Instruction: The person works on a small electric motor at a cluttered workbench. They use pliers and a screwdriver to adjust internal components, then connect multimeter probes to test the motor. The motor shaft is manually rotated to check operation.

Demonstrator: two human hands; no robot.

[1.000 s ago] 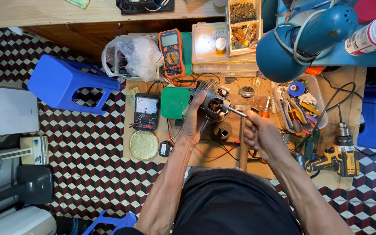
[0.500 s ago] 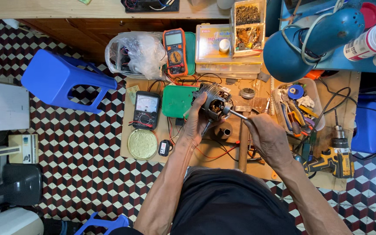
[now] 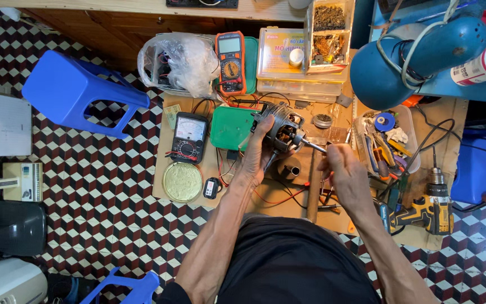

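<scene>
A blue stool (image 3: 80,93) stands on the checkered floor beside the cluttered board (image 3: 171,180). Above the board's middle, the left hand (image 3: 257,160) clasps a small electric motor (image 3: 281,130). The right hand (image 3: 341,169) pinches the motor's shaft (image 3: 314,147). An analog meter (image 3: 189,137) lies nearby.

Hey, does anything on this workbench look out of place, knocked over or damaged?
Nothing clearly spilled or broken. The left hand grips a bare electric motor; the right hand pinches its shaft. Loose wires trail underneath.
</scene>
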